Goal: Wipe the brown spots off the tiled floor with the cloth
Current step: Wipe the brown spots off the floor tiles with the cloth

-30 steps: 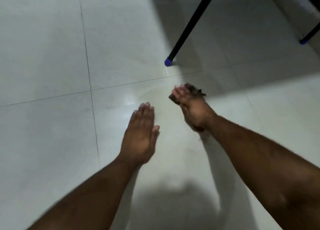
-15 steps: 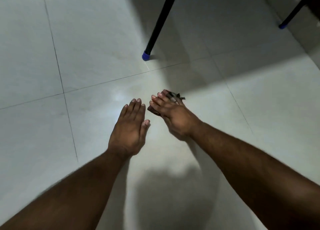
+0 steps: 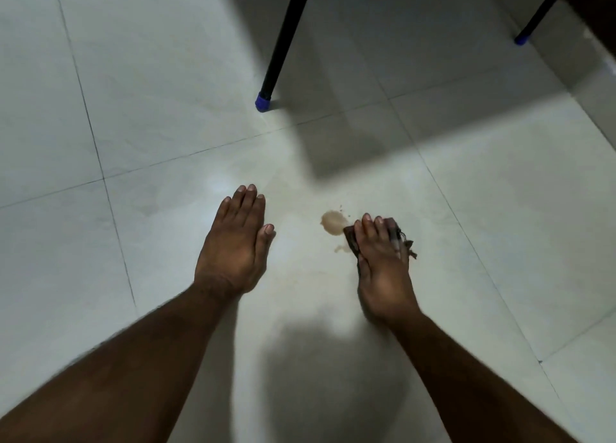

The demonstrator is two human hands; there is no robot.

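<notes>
A light brown spot (image 3: 333, 221) lies on the pale tiled floor (image 3: 166, 109), with a smaller smear (image 3: 340, 248) just below it and tiny specks beside it. My right hand (image 3: 383, 269) presses a dark brown cloth (image 3: 350, 240) flat on the floor; the cloth's left edge touches the spot and frayed threads stick out at the right. My left hand (image 3: 235, 242) rests flat on the floor to the left of the spot, fingers together, holding nothing.
A black furniture leg with a blue foot cap (image 3: 264, 99) stands on the floor beyond the hands. A second leg with a blue cap (image 3: 521, 39) is at the top right, near a dark wall edge. Shadows cross the tiles.
My right hand with the cloth has slid to the right, away from the left hand, uncovering the brown spot. The view has shifted.
</notes>
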